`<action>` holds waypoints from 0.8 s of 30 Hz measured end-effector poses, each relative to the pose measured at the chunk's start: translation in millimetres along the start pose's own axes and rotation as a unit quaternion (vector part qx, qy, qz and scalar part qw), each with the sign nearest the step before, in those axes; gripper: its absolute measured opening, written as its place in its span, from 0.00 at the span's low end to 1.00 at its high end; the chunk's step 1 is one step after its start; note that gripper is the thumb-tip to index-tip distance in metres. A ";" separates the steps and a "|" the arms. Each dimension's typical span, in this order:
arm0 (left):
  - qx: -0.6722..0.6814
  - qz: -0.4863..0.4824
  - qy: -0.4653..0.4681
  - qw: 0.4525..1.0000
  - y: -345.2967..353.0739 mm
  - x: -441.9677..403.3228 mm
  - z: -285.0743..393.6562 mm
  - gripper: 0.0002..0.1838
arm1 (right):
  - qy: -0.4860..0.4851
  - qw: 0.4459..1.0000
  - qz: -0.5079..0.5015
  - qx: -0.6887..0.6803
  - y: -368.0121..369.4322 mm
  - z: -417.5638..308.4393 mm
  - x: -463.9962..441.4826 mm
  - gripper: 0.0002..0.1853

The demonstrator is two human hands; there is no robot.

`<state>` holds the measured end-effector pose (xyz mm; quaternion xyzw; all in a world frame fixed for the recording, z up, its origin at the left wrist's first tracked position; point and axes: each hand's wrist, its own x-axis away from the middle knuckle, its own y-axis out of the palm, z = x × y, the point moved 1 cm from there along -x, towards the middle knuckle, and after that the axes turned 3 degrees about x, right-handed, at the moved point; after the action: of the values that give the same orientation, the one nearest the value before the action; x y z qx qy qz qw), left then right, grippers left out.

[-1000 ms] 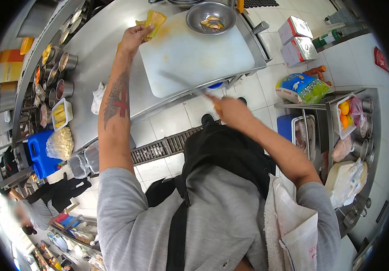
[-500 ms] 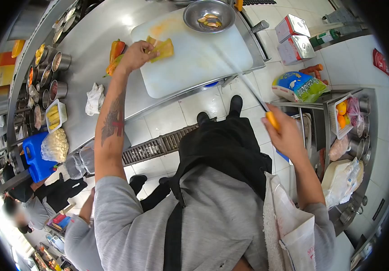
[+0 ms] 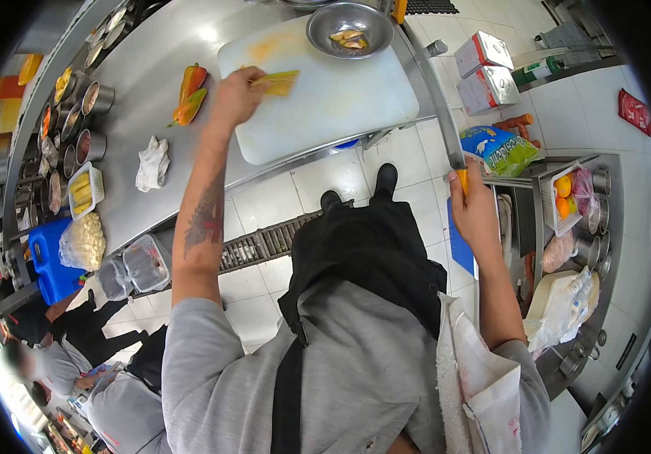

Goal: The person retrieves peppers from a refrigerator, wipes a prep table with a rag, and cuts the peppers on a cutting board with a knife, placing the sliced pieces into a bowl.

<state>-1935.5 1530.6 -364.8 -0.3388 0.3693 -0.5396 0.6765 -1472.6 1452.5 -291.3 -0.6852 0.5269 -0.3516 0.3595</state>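
Note:
My left hand (image 3: 239, 95) is closed on a flat yellow-green piece of bell pepper (image 3: 280, 82) over the left part of the white cutting board (image 3: 333, 113). In my right hand (image 3: 475, 210) is a long knife by its yellow handle (image 3: 462, 179). Its blade (image 3: 442, 106) points away from me, past the board's right side. A steel bowl (image 3: 316, 39) with several pepper pieces (image 3: 350, 38) rests at the board's far edge. To the left of the board lie an orange-red pepper (image 3: 192, 79) and a yellow-green one (image 3: 189, 110).
A crumpled white cloth (image 3: 153, 163) lies on the steel table (image 3: 136, 98). Metal containers (image 3: 99, 98) line its left side. At right are stacked tins (image 3: 488, 72), a blue-green bag (image 3: 499, 150) and a basket of fruit (image 3: 564, 193). Two people (image 3: 125, 405) are behind at lower left.
The knife has swung right and upward, away from the board. My left hand has shifted slightly right, and the pepper piece in it is turned at a different angle.

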 end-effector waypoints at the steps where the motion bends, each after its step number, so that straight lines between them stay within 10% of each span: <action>1: 0.078 -0.077 -0.014 0.994 4.0 1.8 18.4 0.20 | -0.025 0.999 0.033 -0.023 1.9 -7.6 2.9 0.16; 6: 0.152 -0.233 -0.009 0.960 61.4 6.4 50.7 0.17 | -0.033 0.982 -0.160 0.093 44.1 21.8 -9.1 0.13; 9: 0.077 -0.008 -0.025 0.997 71.9 19.1 58.6 0.15 | 0.017 0.978 -0.199 0.059 34.6 6.6 -15.6 0.14; 19: 0.024 -0.017 0.156 0.987 80.1 29.5 65.6 0.16 | -0.116 0.990 -0.064 0.054 68.4 44.7 -14.2 0.19; 24: 0.192 -0.110 -0.201 0.954 89.0 54.0 89.8 0.23 | 0.028 0.988 -0.093 -0.119 59.1 19.7 -12.5 0.29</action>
<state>-1807.3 1499.8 -403.6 -0.3422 0.0753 -0.5921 0.7257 -1485.8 1456.0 -353.4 -0.7590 0.5093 -0.3368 0.2261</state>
